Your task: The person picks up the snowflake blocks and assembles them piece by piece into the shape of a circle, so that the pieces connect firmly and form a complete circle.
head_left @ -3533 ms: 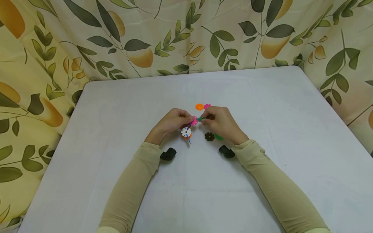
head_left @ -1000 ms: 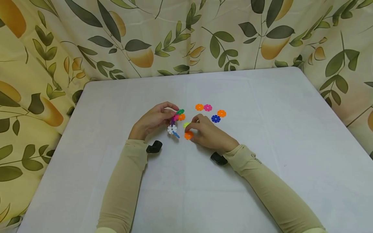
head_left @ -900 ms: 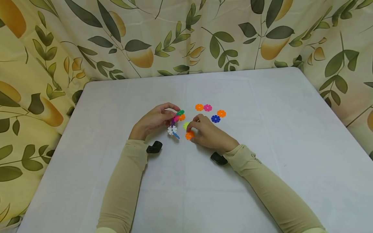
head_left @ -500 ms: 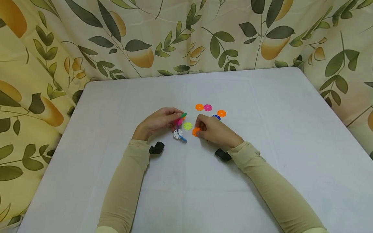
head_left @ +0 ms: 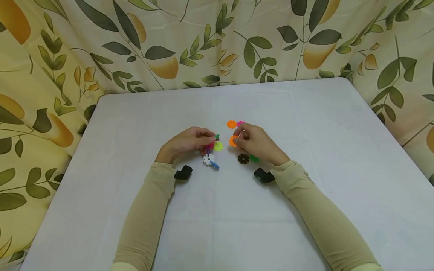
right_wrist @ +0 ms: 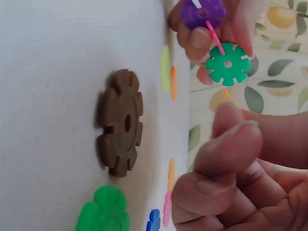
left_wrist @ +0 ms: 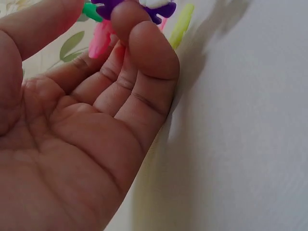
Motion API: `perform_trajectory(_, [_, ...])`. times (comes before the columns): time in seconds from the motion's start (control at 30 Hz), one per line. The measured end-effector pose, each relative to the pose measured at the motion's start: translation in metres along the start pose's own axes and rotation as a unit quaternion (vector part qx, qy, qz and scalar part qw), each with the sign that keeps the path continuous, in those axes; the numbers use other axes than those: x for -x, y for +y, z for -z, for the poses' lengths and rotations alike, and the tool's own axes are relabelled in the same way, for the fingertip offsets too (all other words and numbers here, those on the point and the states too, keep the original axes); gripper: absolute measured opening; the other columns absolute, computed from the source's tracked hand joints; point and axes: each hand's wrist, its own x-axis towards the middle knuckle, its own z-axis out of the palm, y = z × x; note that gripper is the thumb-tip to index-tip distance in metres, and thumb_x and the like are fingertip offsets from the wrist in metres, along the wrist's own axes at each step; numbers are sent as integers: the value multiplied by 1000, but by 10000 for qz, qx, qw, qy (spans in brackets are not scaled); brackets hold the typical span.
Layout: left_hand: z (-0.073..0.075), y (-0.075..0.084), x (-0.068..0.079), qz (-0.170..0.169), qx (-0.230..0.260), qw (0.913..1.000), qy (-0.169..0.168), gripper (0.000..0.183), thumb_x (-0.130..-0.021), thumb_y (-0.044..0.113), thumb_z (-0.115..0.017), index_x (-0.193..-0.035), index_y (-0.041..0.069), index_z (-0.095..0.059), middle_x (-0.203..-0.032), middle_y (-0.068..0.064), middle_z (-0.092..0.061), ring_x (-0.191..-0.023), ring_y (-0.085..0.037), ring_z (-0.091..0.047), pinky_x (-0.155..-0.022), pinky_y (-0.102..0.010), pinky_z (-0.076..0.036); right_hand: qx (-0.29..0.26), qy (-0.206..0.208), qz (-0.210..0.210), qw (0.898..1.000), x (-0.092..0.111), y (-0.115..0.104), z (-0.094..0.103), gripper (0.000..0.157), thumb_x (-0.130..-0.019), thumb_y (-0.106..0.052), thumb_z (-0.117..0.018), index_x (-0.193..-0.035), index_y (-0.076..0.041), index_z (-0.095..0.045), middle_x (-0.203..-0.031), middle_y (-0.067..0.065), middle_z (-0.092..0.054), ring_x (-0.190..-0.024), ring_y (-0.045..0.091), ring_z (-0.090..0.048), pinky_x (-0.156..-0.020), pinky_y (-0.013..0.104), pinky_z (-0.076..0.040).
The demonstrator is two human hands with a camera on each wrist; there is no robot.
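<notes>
- Thumb and fingers of my left hand [head_left: 185, 144] pinch linked flower discs [head_left: 208, 159].
- My right hand [head_left: 259, 143] pinches orange flower disc [head_left: 232, 141], between both hands.
- Brown flower disc [head_left: 243, 159] lies on surface [head_left: 217, 222], near right hand.

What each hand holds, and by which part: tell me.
Right hand: an orange disc, pinched at its edge. Left hand: the chain of linked discs, near its green end; exact contact partly hidden.

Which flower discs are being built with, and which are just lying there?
Being used, it seems:
joined discs, in the left grip
orange disc, in the right grip

Just lying there, maybe for later:
yellow disc
brown disc
bright green disc
far orange disc
pink disc
dark blue disc
</notes>
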Motion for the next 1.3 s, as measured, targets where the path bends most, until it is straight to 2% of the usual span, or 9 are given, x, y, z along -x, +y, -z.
perform_trajectory(0.07, [-1, 0, -1, -17, -52, 9999, -129, 33, -109, 15, -63, -135, -5, -64, -98, -9, -67, -76, -21, -59, -70, -27, -54, -191, 60, -71, 9998, 0, -1, 1, 9, -105, -2, -62, -113, 2, -62, -75, 9, -63, -63, 28, -59, -57, 25, -48])
perform_trajectory(0.2, [-5, 1, -2, -56, -84, 9992, -383, 30, -109, 12, -63, -131, -7, -63, -94, -8, -69, -72, -19, -57, -66, -26, -51, -500, 181, -74, 9986, 0, -2, 1, 10, -106, 1, -60, -115, 3, -60, -79, 12, -65, -67, 34, -61, -57, 25, -50])
perform_trajectory(0.43, [-10, 2, -3, -139, -105, 9979, -626, 25, -110, 11, -62, -127, -7, -64, -95, -11, -76, -70, -17, -56, -63, -24, -48, -853, 187, -33, 9962, 0, -6, -1, 11, -106, 0, -61, -116, 4, -62, -81, 12, -67, -68, 27, -61, -59, 26, -52])
perform_trajectory(0.57, [-11, 1, -4, -211, -121, 9972, -703, 27, -110, 11, -62, -129, -8, -63, -96, -13, -77, -71, -17, -57, -64, -24, -48, -941, 136, 40, 9955, 0, -9, -4, 10, -105, 0, -61, -114, 4, -64, -79, 12, -66, -68, 27, -60, -59, 26, -52])
perform_trajectory(0.87, [-14, 2, -5, -288, -240, 9966, -727, 27, -109, 8, -63, -130, -9, -62, -97, -10, -76, -72, -17, -57, -64, -25, -48, -915, 101, 80, 9957, 1, -7, -8, 10, -104, 0, -61, -112, 4, -64, -79, 14, -67, -69, 30, -61, -61, 26, -52])
perform_trajectory(1.1, [-16, 2, -6, -389, -574, 9967, -417, 24, -107, 8, -65, -125, -8, -68, -87, -6, -74, -72, -17, -56, -64, -26, -46, -858, 119, 217, 9960, 3, -7, -12, 7, -104, 1, -62, -109, 5, -63, -77, 13, -65, -67, 29, -60, -62, 27, -53])
perform_trajectory(1.3, [-22, 2, -8, -613, -647, 9954, -344, 22, -106, 5, -65, -122, -10, -70, -82, -4, -71, -72, -16, -56, -64, -26, -46, -953, 135, 261, 9950, 3, -7, -12, 4, -103, 5, -61, -106, 4, -64, -80, 14, -67, -69, 33, -62, -62, 28, -55])
